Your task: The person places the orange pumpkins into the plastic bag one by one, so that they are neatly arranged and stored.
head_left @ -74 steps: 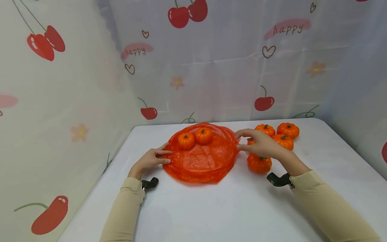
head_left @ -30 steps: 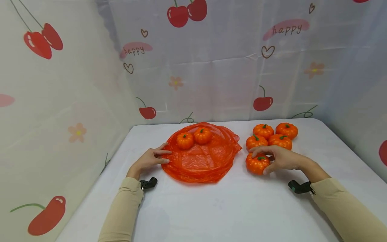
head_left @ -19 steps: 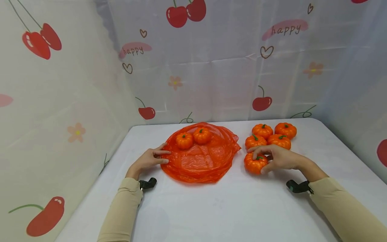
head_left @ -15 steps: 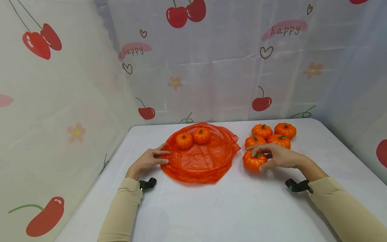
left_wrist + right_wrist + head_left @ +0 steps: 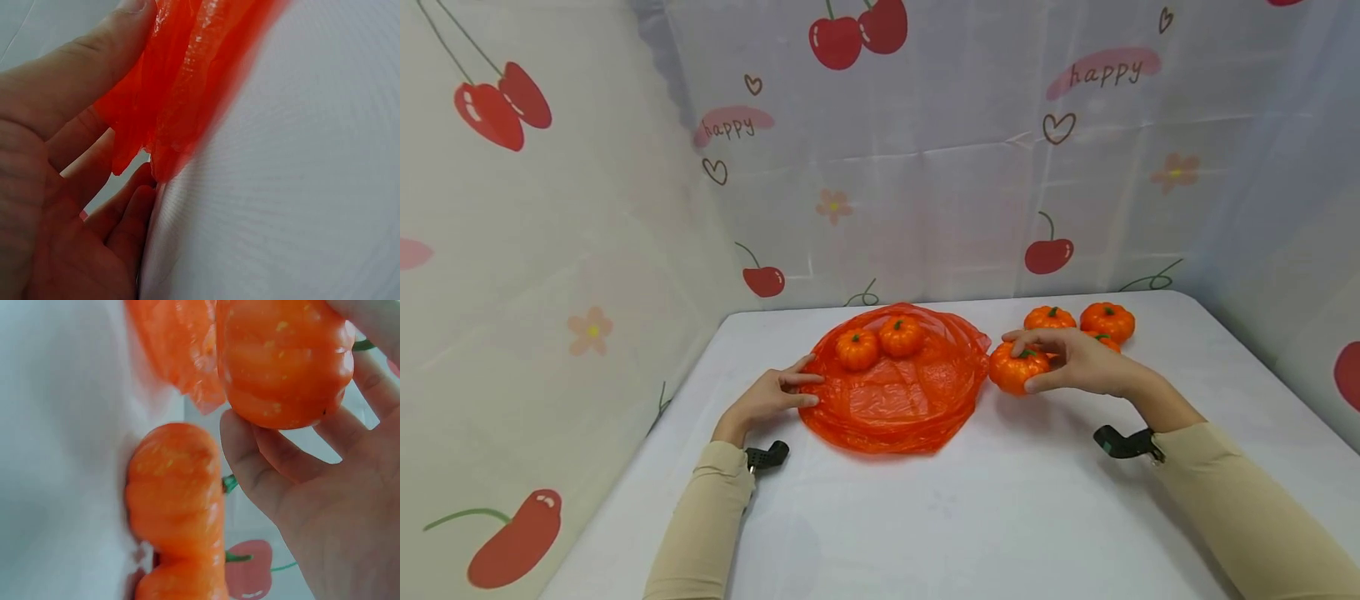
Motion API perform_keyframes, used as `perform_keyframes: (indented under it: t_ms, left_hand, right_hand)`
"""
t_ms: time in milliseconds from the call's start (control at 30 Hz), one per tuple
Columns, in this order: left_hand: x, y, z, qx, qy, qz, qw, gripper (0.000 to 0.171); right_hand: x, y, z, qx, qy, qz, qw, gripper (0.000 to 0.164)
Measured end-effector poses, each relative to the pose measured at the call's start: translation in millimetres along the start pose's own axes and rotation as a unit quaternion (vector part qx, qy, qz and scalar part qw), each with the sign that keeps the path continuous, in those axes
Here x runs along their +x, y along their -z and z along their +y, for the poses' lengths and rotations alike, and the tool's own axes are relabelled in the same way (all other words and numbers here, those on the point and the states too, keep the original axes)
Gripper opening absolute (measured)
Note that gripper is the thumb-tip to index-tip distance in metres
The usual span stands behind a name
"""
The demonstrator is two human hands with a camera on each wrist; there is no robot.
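Note:
My right hand (image 5: 1075, 360) grips a small orange pumpkin (image 5: 1015, 371) with a green stem, raised off the table near the bag's right edge. In the right wrist view, fingers and thumb hold the pumpkin (image 5: 284, 362) clear of the tabletop. An orange-red plastic bag (image 5: 891, 408) lies spread in a rounded shape, with two pumpkins (image 5: 857, 350) at its far left part. My left hand (image 5: 767, 400) holds the bag's left edge. The left wrist view has the crumpled bag edge (image 5: 162, 87) between thumb and fingers.
Several more pumpkins (image 5: 1107, 321) stand in a group at the back right, partly hidden by the right hand. A white table (image 5: 910, 533) carries everything. Curtains with cherry prints (image 5: 925, 192) hang behind and at both sides.
The right hand has gone from the bag's right edge to the nearest pumpkin, gripped it, lifted it and brought it left toward the bag. The left hand stays at the bag.

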State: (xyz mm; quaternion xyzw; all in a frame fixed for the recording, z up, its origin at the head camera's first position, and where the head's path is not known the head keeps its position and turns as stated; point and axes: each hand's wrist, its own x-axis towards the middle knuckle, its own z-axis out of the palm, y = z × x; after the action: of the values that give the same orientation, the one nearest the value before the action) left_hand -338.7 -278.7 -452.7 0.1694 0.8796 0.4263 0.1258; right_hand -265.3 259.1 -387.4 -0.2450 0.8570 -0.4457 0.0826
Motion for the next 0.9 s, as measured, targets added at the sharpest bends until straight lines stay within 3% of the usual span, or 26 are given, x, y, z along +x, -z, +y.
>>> perform_keyframes:
  t_ms: [333,633,900]
  left_hand:
    - [-0.6,-1.4,0.2,-0.001,0.0,0.001,1.0,0.046]
    - [-2.1,-0.2,2.0,0.0,-0.003,0.002,1.0,0.046]
    - [-2.7,-0.7,3.4,-0.005,0.004,0.002,1.0,0.046]
  right_hand:
    - [17,-5,-15,0.024,-0.003,0.02,1.0,0.038]
    - [40,-15,-26,-0.01,-0.011,0.052,0.999,0.041]
    - [65,-30,-32,-0.022,0.009,0.055,0.998,0.039]
